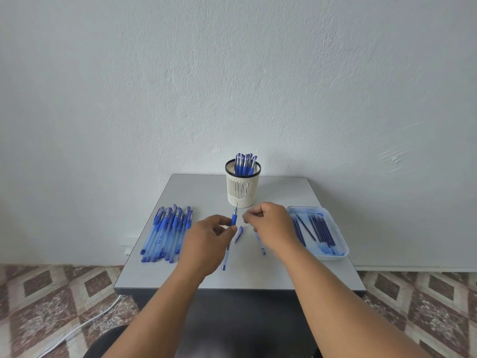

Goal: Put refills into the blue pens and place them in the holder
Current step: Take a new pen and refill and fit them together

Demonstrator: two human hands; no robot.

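Head view: my left hand (206,239) pinches one pen (233,220); my right hand (268,223) is curled (grip unclear). I count about five pens (244,165) in the holder (242,188), roughly ten refills (318,228) in the tray (340,250).

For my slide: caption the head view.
Left hand holds a blue pen before the holder.

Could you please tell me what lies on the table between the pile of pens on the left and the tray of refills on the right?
In the head view: both hands, the left hand pinching a pen, and a loose cap.
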